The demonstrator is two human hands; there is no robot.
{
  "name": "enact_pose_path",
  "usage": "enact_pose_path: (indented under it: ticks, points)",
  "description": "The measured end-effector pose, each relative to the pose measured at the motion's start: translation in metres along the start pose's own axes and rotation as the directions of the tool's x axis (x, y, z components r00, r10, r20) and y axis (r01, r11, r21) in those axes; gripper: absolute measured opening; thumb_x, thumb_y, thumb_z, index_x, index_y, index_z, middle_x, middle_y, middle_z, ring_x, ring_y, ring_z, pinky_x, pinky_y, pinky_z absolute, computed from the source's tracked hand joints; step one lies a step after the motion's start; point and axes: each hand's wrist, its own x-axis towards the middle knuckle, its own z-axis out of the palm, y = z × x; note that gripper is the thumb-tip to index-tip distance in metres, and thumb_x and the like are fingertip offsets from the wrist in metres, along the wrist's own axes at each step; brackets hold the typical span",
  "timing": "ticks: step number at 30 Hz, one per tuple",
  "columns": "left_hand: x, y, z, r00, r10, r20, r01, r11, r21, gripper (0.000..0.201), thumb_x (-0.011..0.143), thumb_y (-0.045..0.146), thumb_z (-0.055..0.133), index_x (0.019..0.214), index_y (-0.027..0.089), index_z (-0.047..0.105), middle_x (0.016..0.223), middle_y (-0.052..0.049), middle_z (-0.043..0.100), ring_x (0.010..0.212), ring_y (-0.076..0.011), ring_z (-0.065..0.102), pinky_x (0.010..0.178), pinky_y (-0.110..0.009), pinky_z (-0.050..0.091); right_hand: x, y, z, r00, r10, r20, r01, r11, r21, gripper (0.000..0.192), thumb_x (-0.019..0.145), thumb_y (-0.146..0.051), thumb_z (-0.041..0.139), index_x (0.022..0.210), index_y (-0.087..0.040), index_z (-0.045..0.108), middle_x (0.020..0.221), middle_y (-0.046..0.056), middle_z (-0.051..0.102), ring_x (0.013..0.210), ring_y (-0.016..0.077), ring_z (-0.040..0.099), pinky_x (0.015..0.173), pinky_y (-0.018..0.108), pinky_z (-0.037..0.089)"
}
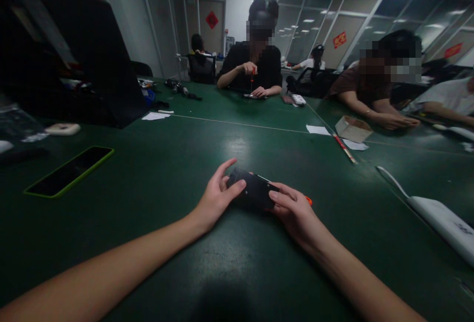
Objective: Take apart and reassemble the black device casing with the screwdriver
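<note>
A small black rectangular case (258, 192) with a few small silvery spots like screws on its face is held just over the green table (148, 223). My left hand (218, 194) grips its left end, thumb on the top face and index finger stretched out past it. At the other end my right hand (294, 206) pinches it between thumb and fingers. Behind the case shows a thin metal shaft (262, 178), and an orange handle end (308, 201) sticks out beyond my right hand; together they look like a screwdriver in that hand.
A phone with a green edge (68, 173) lies at left, near a black monitor-like panel (89, 60). At right are a small box (353, 129), a red-and-white stick (344, 149) and a white device with cable (444, 221). Across the table, a person (252, 65) holds an orange screwdriver.
</note>
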Motion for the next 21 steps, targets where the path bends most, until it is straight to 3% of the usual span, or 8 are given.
enact_pose_path:
  ticks: [4, 11, 14, 16, 17, 19, 20, 21]
  points:
    - [0.001, -0.005, 0.004, 0.974, -0.027, 0.224, 0.036, 0.999, -0.038, 0.077, 0.071, 0.036, 0.082, 0.136, 0.018, 0.044, 0.126, -0.016, 0.063, 0.118, -0.0289, 0.060, 0.102, -0.041, 0.044, -0.006, 0.008, 0.015, 0.999, 0.009, 0.041, -0.016, 0.984, 0.178, 0.029, 0.071, -0.028, 0.081, 0.096, -0.019, 0.069, 0.101, 0.004, 0.072, 0.096, 0.0206, 0.068, 0.098, 0.040, 0.048]
    - [0.000, 0.000, 0.003, 0.940, -0.116, 0.321, 0.110, 0.993, 0.037, 0.061, 0.073, 0.028, 0.080, 0.125, 0.017, 0.051, 0.134, -0.018, 0.059, 0.119, -0.0292, 0.061, 0.103, -0.046, 0.045, -0.010, 0.017, 0.020, 0.981, 0.106, 0.164, -0.128, 0.983, 0.131, 0.032, 0.072, -0.026, 0.080, 0.099, -0.018, 0.065, 0.098, 0.004, 0.072, 0.093, 0.0186, 0.070, 0.093, 0.036, 0.052]
    - [0.001, 0.001, 0.002, 0.931, -0.139, 0.338, 0.155, 0.988, -0.022, 0.056, 0.074, 0.030, 0.080, 0.121, 0.015, 0.053, 0.127, -0.018, 0.063, 0.115, -0.0290, 0.063, 0.103, -0.046, 0.045, -0.009, 0.012, 0.017, 0.976, 0.100, 0.195, -0.094, 0.995, -0.035, 0.040, 0.076, -0.036, 0.077, 0.110, -0.021, 0.062, 0.099, 0.004, 0.071, 0.083, 0.0180, 0.071, 0.076, 0.033, 0.056]
    - [0.002, 0.001, 0.002, 0.949, -0.132, 0.285, 0.161, 0.983, -0.083, 0.049, 0.077, 0.033, 0.077, 0.116, 0.015, 0.054, 0.120, -0.015, 0.065, 0.109, -0.0273, 0.065, 0.098, -0.043, 0.048, -0.008, 0.003, 0.007, 0.976, 0.040, 0.216, 0.037, 0.939, -0.343, 0.037, 0.081, -0.046, 0.069, 0.107, -0.021, 0.064, 0.093, 0.006, 0.071, 0.071, 0.0194, 0.068, 0.064, 0.035, 0.054]
    - [0.003, 0.002, 0.001, 0.962, -0.136, 0.237, 0.167, 0.979, -0.115, 0.046, 0.078, 0.034, 0.076, 0.114, 0.016, 0.053, 0.115, -0.013, 0.065, 0.103, -0.0251, 0.067, 0.095, -0.042, 0.049, -0.007, -0.003, 0.000, 0.977, -0.051, 0.209, 0.163, 0.812, -0.561, 0.031, 0.084, -0.049, 0.065, 0.098, -0.021, 0.067, 0.087, 0.006, 0.071, 0.068, 0.0200, 0.065, 0.064, 0.036, 0.053]
    - [0.006, 0.002, -0.002, 0.976, -0.164, 0.145, 0.188, 0.968, -0.167, 0.041, 0.080, 0.033, 0.074, 0.109, 0.017, 0.051, 0.105, -0.007, 0.064, 0.088, -0.0189, 0.069, 0.087, -0.039, 0.052, -0.002, -0.016, -0.021, 0.924, -0.311, 0.225, 0.333, 0.362, -0.871, 0.030, 0.081, -0.050, 0.068, 0.091, -0.023, 0.071, 0.090, 0.010, 0.070, 0.085, 0.0274, 0.063, 0.078, 0.045, 0.050]
    - [0.008, 0.003, -0.004, 0.977, -0.179, 0.115, 0.198, 0.964, -0.178, 0.041, 0.079, 0.032, 0.075, 0.108, 0.018, 0.050, 0.100, -0.005, 0.062, 0.082, -0.0157, 0.067, 0.085, -0.038, 0.053, 0.001, -0.022, -0.033, 0.891, -0.385, 0.241, 0.325, 0.167, -0.931, 0.033, 0.081, -0.051, 0.067, 0.098, -0.023, 0.071, 0.101, 0.012, 0.069, 0.096, 0.0321, 0.060, 0.084, 0.050, 0.048]
    - [0.010, 0.004, -0.007, 0.977, -0.187, 0.098, 0.202, 0.963, -0.176, 0.043, 0.076, 0.028, 0.077, 0.107, 0.018, 0.049, 0.097, -0.003, 0.060, 0.079, -0.0133, 0.065, 0.083, -0.036, 0.053, 0.004, -0.026, -0.043, 0.876, -0.408, 0.256, 0.296, 0.037, -0.955, 0.036, 0.081, -0.051, 0.066, 0.102, -0.023, 0.071, 0.109, 0.014, 0.068, 0.100, 0.0345, 0.059, 0.085, 0.052, 0.047]
